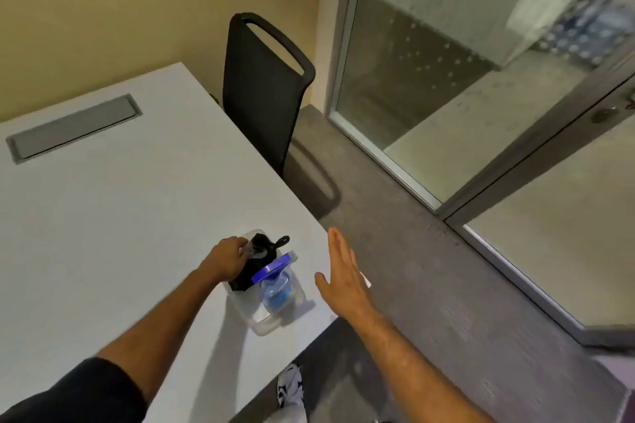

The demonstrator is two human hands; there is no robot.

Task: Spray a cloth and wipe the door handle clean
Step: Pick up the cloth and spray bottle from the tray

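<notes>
A white shoe (pixel 290 385) is seen at the bottom edge, on the grey carpet (pixel 429 285). Just above it, the right hand (pixel 343 276) is held flat with fingers spread and nothing in it, hovering over the near corner of the white table (pixel 103 233). The left hand (pixel 225 259) is closed around the black top of a spray bottle (pixel 256 263), which stands in a clear plastic container (pixel 263 324) near the table's edge. A blue-capped bottle (pixel 276 287) is lodged in the same container, just beside the sprayer. No cloth can be made out with certainty. Farther back, a grey cable hatch (pixel 74 127) is set into the tabletop, and a black chair (pixel 263 89) is pushed against the far side. Beyond, a glass door (pixel 549 233) is seen, its handle (pixel 606 113) small and blurred at the right edge
</notes>
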